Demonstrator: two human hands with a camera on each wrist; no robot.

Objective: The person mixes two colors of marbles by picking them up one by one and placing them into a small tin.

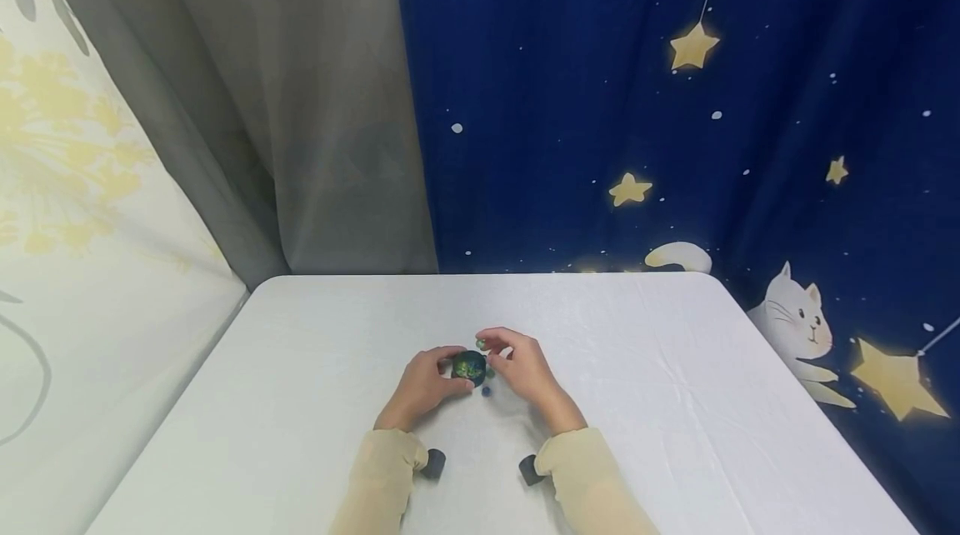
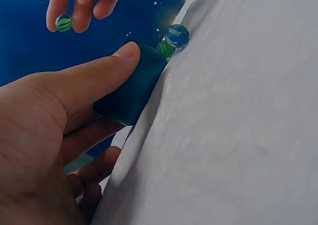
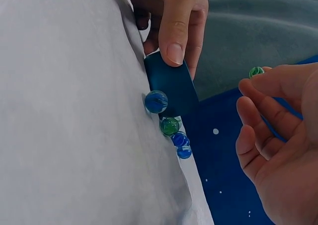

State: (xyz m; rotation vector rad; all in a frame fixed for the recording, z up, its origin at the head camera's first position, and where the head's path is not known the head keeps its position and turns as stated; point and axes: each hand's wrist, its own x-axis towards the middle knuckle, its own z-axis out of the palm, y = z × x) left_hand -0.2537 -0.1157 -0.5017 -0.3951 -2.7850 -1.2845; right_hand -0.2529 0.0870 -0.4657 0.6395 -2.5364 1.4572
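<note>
My left hand [image 1: 423, 385] grips a small dark teal cup [image 2: 136, 86] standing on the white table, thumb on the near side and fingers round the far side. Green, yellow and blue colours show inside the cup in the head view. Just above and right of it, my right hand [image 1: 525, 364] pinches a green-swirled glass marble [image 3: 256, 72] between thumb and fingertip. Several loose marbles lie close by the cup's right side: a blue marble [image 3: 156, 101] nearest, then a green marble [image 3: 169, 126] and more blue marbles [image 3: 184, 152] in a row.
The table's white cloth [image 1: 637, 385] has light creases on the right. Behind the table hang a grey curtain [image 1: 345, 143] and a blue curtain [image 1: 555, 102] with stars and a cat. Black devices [image 1: 433, 464] stick out from both wrists.
</note>
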